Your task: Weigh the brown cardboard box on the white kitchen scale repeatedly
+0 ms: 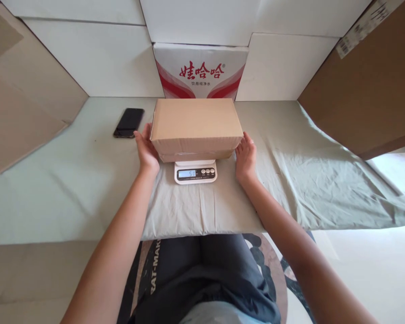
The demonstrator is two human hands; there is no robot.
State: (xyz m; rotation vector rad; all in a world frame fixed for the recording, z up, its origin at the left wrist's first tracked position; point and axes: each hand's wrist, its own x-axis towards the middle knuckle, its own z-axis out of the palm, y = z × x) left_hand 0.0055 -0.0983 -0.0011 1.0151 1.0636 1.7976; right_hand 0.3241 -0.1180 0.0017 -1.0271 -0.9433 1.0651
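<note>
Cardboard box (195, 126): closed, resting on the white kitchen scale (195, 172), mid-table on the grey-green cloth (290, 180). Scale display lit; digits too small to read surely.
Your left hand (146, 150): open, flat against the box's left end.
Your right hand (245, 155): open, at the box's right end.
Phone (128, 122): dark, face up, left of the box.
Red-and-white carton (200, 72): upright behind the box.

box (195, 123) on scale (195, 173) | left hand (146, 150), right hand (245, 157) flanking box | phone (128, 122) left | printed carton (200, 71) behind
</note>
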